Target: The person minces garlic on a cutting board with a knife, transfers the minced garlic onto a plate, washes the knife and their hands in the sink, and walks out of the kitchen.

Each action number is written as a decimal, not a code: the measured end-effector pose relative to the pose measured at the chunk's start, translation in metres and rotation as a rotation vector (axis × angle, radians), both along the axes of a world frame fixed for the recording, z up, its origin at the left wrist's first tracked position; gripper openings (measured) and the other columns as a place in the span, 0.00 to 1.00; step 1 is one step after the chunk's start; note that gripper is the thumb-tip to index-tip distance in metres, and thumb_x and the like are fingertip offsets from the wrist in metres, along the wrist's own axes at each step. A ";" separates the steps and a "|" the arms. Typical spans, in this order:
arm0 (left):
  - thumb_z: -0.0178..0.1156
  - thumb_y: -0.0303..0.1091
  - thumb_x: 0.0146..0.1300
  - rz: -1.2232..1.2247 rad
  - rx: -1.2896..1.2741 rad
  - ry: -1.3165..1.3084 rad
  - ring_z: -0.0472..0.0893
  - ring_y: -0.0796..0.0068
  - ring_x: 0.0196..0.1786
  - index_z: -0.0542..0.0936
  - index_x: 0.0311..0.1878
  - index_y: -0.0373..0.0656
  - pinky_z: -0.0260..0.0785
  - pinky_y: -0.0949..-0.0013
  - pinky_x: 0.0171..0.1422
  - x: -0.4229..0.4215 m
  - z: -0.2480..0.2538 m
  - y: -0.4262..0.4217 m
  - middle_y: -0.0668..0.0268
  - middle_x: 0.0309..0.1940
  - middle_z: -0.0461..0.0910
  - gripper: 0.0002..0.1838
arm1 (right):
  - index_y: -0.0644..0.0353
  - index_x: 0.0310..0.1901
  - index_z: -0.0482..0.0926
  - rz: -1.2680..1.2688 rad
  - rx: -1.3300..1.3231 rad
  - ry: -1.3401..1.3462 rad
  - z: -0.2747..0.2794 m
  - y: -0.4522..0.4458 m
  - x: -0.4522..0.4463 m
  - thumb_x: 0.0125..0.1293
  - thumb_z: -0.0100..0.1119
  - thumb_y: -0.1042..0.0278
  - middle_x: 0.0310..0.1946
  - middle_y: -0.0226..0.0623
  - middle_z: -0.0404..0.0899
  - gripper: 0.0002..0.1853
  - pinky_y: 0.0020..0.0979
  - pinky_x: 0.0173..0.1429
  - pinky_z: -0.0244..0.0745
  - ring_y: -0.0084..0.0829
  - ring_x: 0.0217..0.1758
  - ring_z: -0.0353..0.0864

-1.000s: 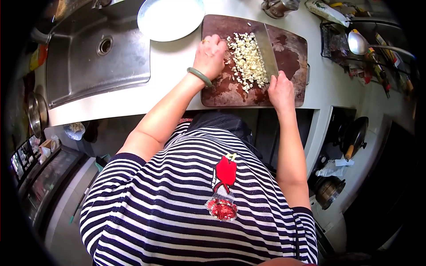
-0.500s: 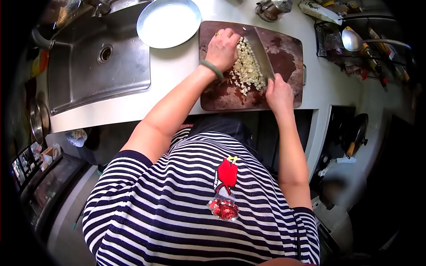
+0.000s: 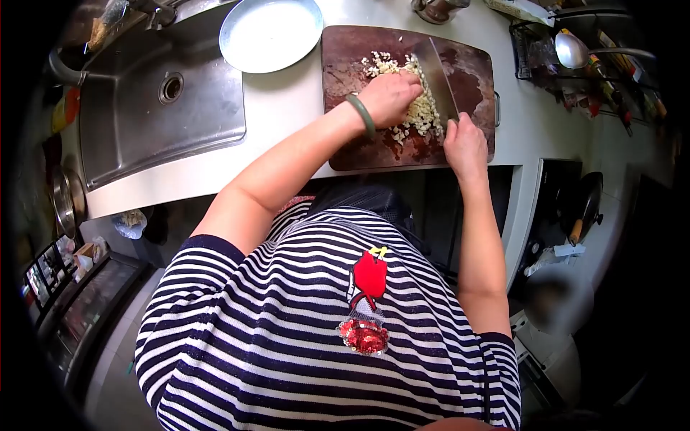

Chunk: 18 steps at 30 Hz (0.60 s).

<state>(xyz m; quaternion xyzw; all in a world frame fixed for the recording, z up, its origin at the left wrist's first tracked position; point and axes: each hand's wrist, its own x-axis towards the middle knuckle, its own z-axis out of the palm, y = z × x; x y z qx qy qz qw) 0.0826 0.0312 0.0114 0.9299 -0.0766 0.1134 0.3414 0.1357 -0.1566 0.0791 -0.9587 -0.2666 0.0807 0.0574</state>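
My right hand (image 3: 467, 146) is closed round the handle of a broad cleaver (image 3: 436, 77), whose blade stands along the right side of the chopped pale pieces (image 3: 425, 113). These pieces lie heaped on a dark brown cutting board (image 3: 471, 79). My left hand (image 3: 390, 98), with a green bangle at its wrist, rests over the middle of the heap. Its fingers are bent and pressed together against the pieces near the blade; whether they grip any is hidden.
A white plate (image 3: 271, 34) lies at the board's upper left, beside a steel sink (image 3: 158, 100). A ladle (image 3: 572, 50) and black rack are at the right. A metal pot (image 3: 440, 8) stands behind the board. A pan (image 3: 591, 203) sits lower right.
My left hand has moved from the board's left side rightward and down over the heap. The cleaver stays in my right hand at the heap's right edge.
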 end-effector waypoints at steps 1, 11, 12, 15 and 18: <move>0.57 0.20 0.50 0.014 -0.024 -0.032 0.79 0.57 0.51 0.80 0.48 0.34 0.72 0.60 0.58 -0.006 -0.001 -0.002 0.56 0.47 0.79 0.18 | 0.65 0.39 0.73 0.001 0.033 -0.019 0.004 0.004 -0.003 0.68 0.52 0.63 0.31 0.60 0.80 0.11 0.57 0.44 0.74 0.62 0.38 0.80; 0.57 0.20 0.55 0.381 -0.169 -0.244 0.78 0.53 0.51 0.80 0.44 0.34 0.71 0.59 0.57 -0.047 -0.009 0.027 0.54 0.46 0.79 0.12 | 0.63 0.40 0.72 -0.003 0.014 0.045 -0.002 0.015 -0.009 0.68 0.52 0.63 0.31 0.59 0.81 0.11 0.57 0.44 0.74 0.62 0.39 0.80; 0.58 0.21 0.55 0.431 -0.167 -0.259 0.78 0.53 0.51 0.80 0.45 0.35 0.71 0.59 0.57 -0.052 -0.011 0.029 0.54 0.46 0.80 0.12 | 0.63 0.41 0.72 -0.003 0.008 0.051 0.000 0.016 -0.013 0.68 0.52 0.63 0.31 0.58 0.81 0.11 0.57 0.44 0.74 0.62 0.39 0.80; 0.60 0.22 0.55 0.465 -0.160 -0.232 0.78 0.53 0.51 0.80 0.45 0.35 0.71 0.60 0.57 -0.062 -0.015 0.031 0.54 0.47 0.80 0.13 | 0.63 0.39 0.71 0.023 0.012 0.054 -0.006 0.020 -0.020 0.68 0.52 0.64 0.30 0.58 0.81 0.10 0.57 0.44 0.74 0.62 0.38 0.80; 0.60 0.22 0.54 0.482 -0.128 -0.238 0.78 0.53 0.51 0.80 0.45 0.35 0.71 0.60 0.57 -0.069 -0.015 0.033 0.54 0.47 0.80 0.13 | 0.63 0.37 0.70 0.038 -0.006 0.044 -0.006 0.022 -0.021 0.67 0.53 0.64 0.29 0.58 0.81 0.10 0.57 0.43 0.75 0.61 0.37 0.81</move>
